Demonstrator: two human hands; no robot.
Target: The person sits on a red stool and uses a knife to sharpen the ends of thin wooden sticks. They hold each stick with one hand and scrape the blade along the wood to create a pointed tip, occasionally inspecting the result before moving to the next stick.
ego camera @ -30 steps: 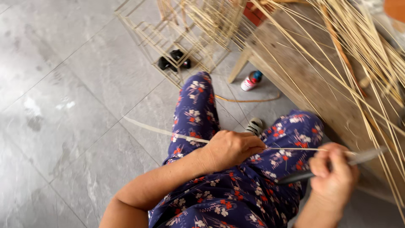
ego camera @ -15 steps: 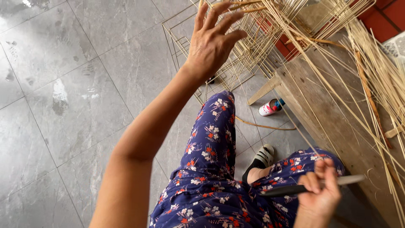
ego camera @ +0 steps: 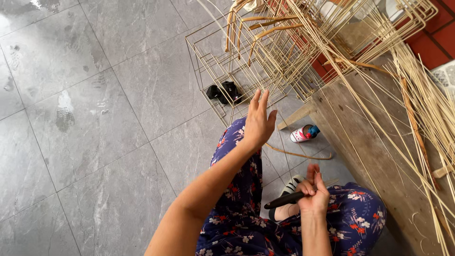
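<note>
1. The grey tiled floor [ego camera: 95,118] fills the left of the view, wet and scuffed in patches.
2. The left hand [ego camera: 258,124] is raised above the lap, fingers spread and grasping nothing; it is the hand nearer the wire frames [ego camera: 246,61], which stand just beyond its fingertips, away from the person.
3. A small black object [ego camera: 223,92] lies on the floor inside the nearest frame, up and to the left of that hand.
4. The right hand [ego camera: 313,195] is clenched around a dark-handled knife [ego camera: 284,200] low over the floral trousers [ego camera: 355,223]; the knife's long axis runs roughly left to right, its handle end pointing left.
5. A small bottle [ego camera: 304,133] lies on its side between the 2 hands and the wooden desk [ego camera: 374,156].
6. Loose rattan strips [ego camera: 426,109] lie slantwise across the desk, well right of the right hand.
</note>
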